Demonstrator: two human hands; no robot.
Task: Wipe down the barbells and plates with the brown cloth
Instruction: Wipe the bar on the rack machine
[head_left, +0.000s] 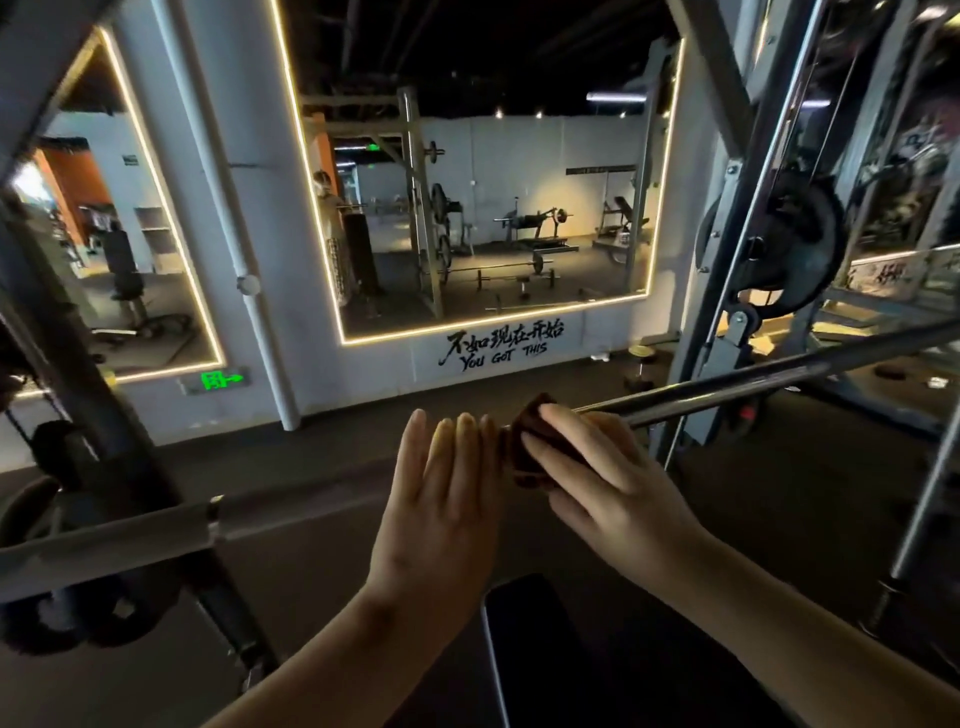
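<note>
Ahead, we face a white wall (363, 374) with a light-edged mirror (519, 182) above a dark gym floor (260, 457). Across the rack upright (696, 332) runs the barbell (727, 387). Our right hand (608, 478) grips the brown cloth (519, 457) round it, and our left hand (441, 499) rests just beside, fingers straight. A dark plate (795, 234) hangs upper right. Leftward the bar blurs, and the dark round shapes (62, 618) there are hard to make out.

Dim gym, lit mostly by warm LED strips (395, 334) framing the mirrors (493, 182); barbell (727, 385) glints; edges bend, blur and darken
</note>
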